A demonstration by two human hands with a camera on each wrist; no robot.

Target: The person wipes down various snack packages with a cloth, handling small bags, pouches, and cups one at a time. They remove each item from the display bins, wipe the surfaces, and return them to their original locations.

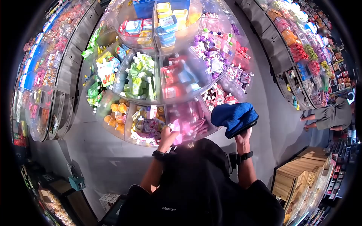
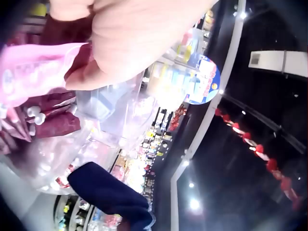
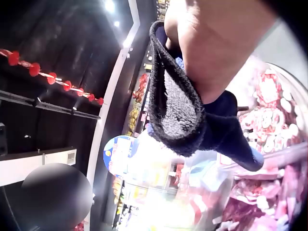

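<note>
My left hand (image 1: 167,140) pinches a light pink spouted pouch (image 1: 175,130) at the near rim of the display stand. In the left wrist view the thumb and fingers close on one end of this pink pouch (image 2: 38,70), over darker pink pouches (image 2: 57,127) in a clear bin. My right hand (image 1: 245,136) grips a dark blue, fuzzy cloth mitt (image 1: 235,117) to the right of the stand. The mitt's cuff (image 3: 180,137) gapes in the right wrist view and shows a grey terry inside. Some of the right fingers are hidden by the mitt.
The round tiered stand has clear bins: green pouches (image 1: 137,79), red pouches (image 1: 171,77), orange cups (image 1: 117,113) and white-and-purple pouches (image 1: 215,62). Shelves of packets (image 1: 49,71) line the left side. A wooden counter (image 1: 298,173) stands at lower right. Another person (image 1: 333,113) is at far right.
</note>
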